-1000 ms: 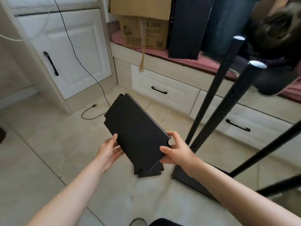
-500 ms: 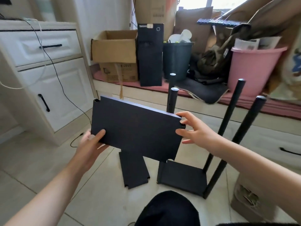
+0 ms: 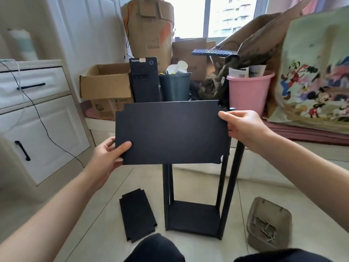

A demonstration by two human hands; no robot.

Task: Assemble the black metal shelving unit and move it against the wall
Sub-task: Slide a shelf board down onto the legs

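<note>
At mid-frame the left hand [image 3: 109,157] pinches the lower-left corner of a black shelf panel [image 3: 170,133], and the right hand [image 3: 243,127] grips its upper-right edge, holding it over the frame's posts [image 3: 222,186]. Only the bottom shelf [image 3: 194,218] looks fitted. This panel, the spare panel [image 3: 137,214] on the floor at lower left, and the move to the wall remain.
</note>
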